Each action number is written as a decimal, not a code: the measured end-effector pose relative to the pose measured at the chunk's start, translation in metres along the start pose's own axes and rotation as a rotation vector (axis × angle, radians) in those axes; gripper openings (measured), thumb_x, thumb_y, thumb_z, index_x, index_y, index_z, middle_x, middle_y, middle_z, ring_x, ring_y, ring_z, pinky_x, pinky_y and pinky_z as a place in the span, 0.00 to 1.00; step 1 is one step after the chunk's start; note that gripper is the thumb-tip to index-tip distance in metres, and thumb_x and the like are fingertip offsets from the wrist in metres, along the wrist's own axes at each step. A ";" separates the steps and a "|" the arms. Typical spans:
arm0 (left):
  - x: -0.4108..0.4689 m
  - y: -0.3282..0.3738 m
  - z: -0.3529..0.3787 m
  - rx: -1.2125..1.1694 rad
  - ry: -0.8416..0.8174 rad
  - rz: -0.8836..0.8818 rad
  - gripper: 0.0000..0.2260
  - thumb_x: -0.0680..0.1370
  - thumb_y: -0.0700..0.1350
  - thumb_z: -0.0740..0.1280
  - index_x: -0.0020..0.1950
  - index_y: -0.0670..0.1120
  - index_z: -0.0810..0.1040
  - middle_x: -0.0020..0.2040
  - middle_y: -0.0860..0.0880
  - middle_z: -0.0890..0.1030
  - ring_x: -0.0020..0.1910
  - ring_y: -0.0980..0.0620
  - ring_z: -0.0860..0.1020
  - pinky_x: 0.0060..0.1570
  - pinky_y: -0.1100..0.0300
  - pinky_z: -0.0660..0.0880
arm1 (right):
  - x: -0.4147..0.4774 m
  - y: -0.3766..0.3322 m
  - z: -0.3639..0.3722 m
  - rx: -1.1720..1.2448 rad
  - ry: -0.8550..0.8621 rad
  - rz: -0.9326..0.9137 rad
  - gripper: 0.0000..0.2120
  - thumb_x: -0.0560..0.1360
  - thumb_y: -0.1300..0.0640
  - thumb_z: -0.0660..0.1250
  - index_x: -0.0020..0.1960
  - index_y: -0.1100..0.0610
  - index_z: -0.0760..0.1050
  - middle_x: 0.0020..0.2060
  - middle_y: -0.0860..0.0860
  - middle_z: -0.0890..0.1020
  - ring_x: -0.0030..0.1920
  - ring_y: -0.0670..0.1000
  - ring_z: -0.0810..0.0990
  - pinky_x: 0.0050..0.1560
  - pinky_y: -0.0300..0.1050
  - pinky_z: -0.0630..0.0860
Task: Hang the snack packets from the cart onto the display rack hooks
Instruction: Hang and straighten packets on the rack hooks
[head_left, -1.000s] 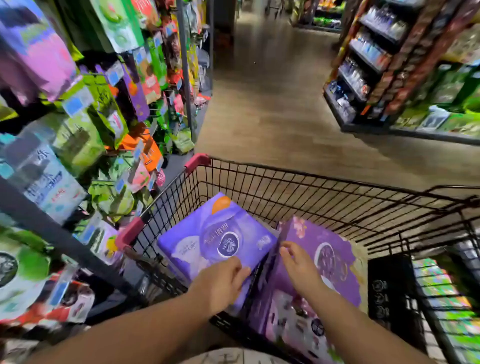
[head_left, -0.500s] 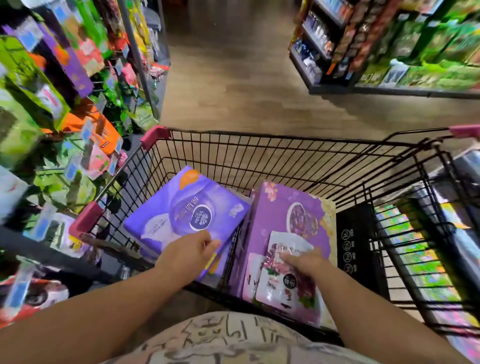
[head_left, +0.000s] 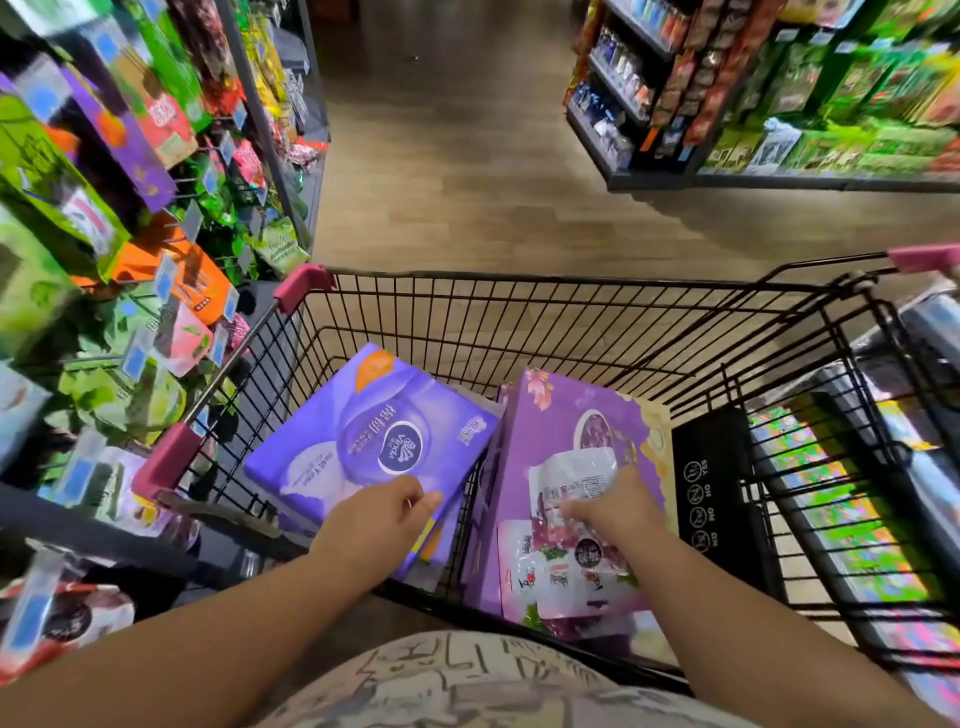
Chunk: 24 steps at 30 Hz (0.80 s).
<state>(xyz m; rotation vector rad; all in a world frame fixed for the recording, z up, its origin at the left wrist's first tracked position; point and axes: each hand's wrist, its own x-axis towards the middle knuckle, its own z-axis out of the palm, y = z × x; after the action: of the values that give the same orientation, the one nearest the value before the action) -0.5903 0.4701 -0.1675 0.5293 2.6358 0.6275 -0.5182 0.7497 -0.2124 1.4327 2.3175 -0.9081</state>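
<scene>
Pickup: right hand (head_left: 613, 512) pinches top snack packet (head_left: 571, 475) in cart (head_left: 519, 280); nothing hung from this grab yet.
Fingers curl down onto packet's upper part. More packets (head_left: 566, 577) lie fanned at its 6 o'clock, all on purple box (head_left: 561, 415). Left hand (head_left: 384, 519) sits at 9 o'clock of right, fingers curled at near edge of tissue pack (head_left: 363, 415); can't tell if gripping or just resting. Display rack (head_left: 262, 119) w/ hooks stands at 9–10 o'clock of cart. Packet prob. light, soft, crinkly film, slick, so it may slide off stack or buckle. Best held by flat sealed top edge near hang hole (hole not visible), not by filled belly.
</scene>
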 end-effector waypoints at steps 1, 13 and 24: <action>0.000 0.000 0.000 -0.003 -0.003 -0.006 0.17 0.80 0.62 0.56 0.38 0.52 0.67 0.32 0.50 0.73 0.39 0.49 0.74 0.37 0.56 0.66 | -0.001 -0.004 -0.001 0.080 -0.023 -0.013 0.37 0.61 0.49 0.83 0.60 0.58 0.66 0.50 0.52 0.79 0.52 0.58 0.79 0.48 0.49 0.75; 0.015 0.012 -0.017 -0.611 -0.311 -0.336 0.19 0.82 0.59 0.55 0.57 0.45 0.75 0.29 0.50 0.80 0.26 0.52 0.73 0.28 0.64 0.67 | -0.047 -0.065 -0.010 0.538 -0.306 -0.419 0.19 0.67 0.62 0.79 0.52 0.51 0.75 0.45 0.51 0.85 0.44 0.52 0.85 0.49 0.54 0.82; 0.026 0.017 -0.057 -1.639 -0.380 -0.664 0.38 0.76 0.72 0.46 0.63 0.40 0.69 0.52 0.29 0.81 0.45 0.35 0.83 0.41 0.47 0.82 | -0.078 -0.114 -0.001 0.499 -0.390 -0.735 0.07 0.79 0.59 0.66 0.56 0.55 0.77 0.49 0.52 0.82 0.51 0.51 0.80 0.54 0.42 0.76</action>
<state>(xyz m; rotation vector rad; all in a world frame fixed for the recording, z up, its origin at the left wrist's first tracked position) -0.6327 0.4754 -0.1191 -0.6176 1.0867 1.7641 -0.5811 0.6594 -0.1290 0.3933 2.3962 -1.8663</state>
